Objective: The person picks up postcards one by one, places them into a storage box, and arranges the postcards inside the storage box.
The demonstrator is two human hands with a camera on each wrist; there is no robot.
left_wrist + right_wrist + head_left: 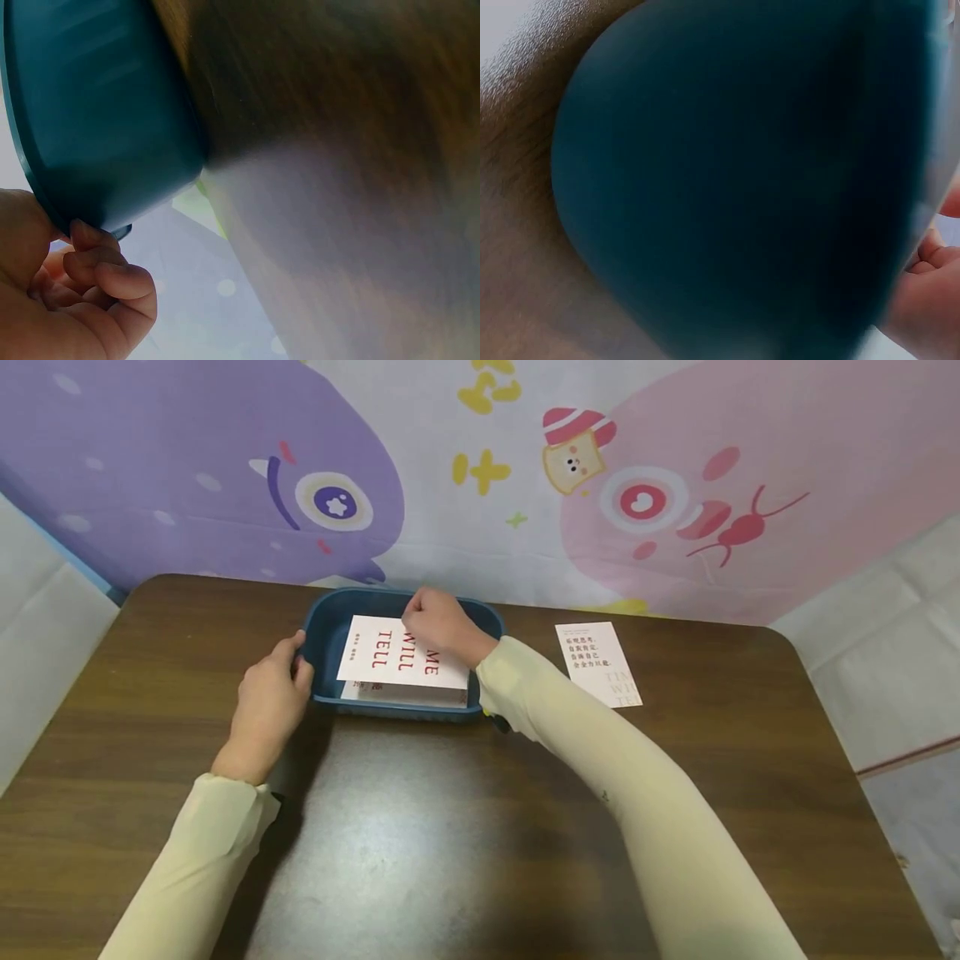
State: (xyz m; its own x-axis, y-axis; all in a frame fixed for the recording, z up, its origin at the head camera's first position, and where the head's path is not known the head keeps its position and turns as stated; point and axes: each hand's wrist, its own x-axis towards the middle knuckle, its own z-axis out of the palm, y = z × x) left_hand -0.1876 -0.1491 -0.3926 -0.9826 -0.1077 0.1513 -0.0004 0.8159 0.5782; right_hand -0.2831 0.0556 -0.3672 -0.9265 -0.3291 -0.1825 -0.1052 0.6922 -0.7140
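Note:
A dark blue plastic basin (405,713) sits at the far side of the table. My left hand (270,697) grips its left end, thumb and curled fingers at the rim, as the left wrist view also shows. Over the basin my right hand (442,625) pinches the far edge of a white card (367,647) with large red letters. Below that card, another white card (405,695) with dark print lies in the basin, mostly covered. In the right wrist view the basin's outer wall (727,180) hides most of the scene, and only part of the right hand (930,292) shows.
Right of the basin, a white card (592,660) with printed characters lies flat on the brown wooden table (420,827). A cloth (480,527) with cartoon whales hangs right behind the table's far edge. A small dark object (499,723) shows under the right cuff.

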